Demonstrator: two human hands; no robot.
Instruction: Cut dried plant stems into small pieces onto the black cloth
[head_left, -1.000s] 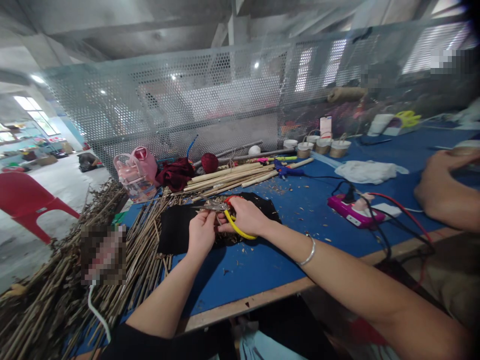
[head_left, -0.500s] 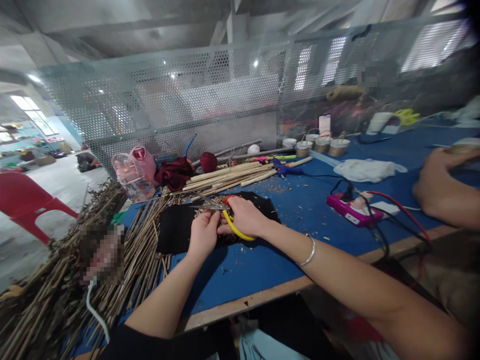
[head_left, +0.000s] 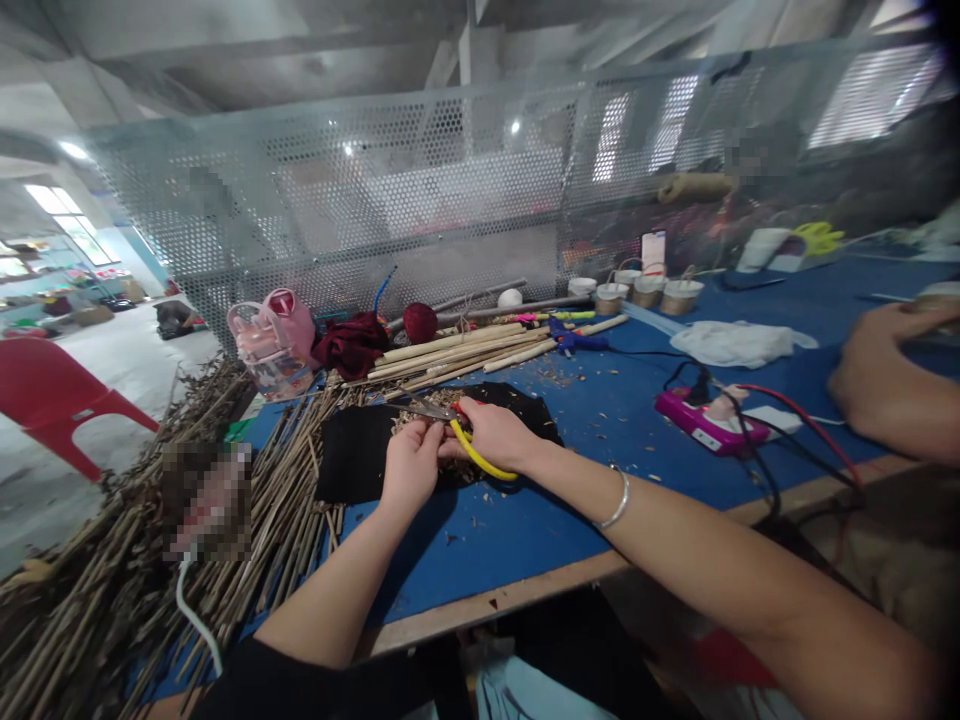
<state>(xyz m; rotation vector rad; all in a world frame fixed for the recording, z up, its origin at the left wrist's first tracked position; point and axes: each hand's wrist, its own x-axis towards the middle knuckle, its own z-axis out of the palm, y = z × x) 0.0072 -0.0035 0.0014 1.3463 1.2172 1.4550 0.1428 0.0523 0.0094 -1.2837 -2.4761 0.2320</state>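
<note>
My right hand [head_left: 491,437] is closed around a pair of scissors [head_left: 480,460] with yellow and red handles. The blades point left over a pile of short plant clippings [head_left: 401,420]. Close beside the blades, my left hand [head_left: 411,462] has its fingers pinched together; whatever they hold is too small or hidden to make out. Beneath both hands lies a black cloth [head_left: 349,460] with the clippings on it. Long dry stalks [head_left: 289,500] spread over the table left of the cloth.
Peeled sticks [head_left: 450,352], a dark red yarn ball [head_left: 420,322] and a blue glue gun [head_left: 576,338] lie behind the cloth. A purple power strip [head_left: 709,422] with cables sits to the right. Another person's hand [head_left: 881,375] is at the far right.
The whole view has shifted slightly. Both hands stay together over the clippings, with the scissors still in my right hand and almost no visible movement.
</note>
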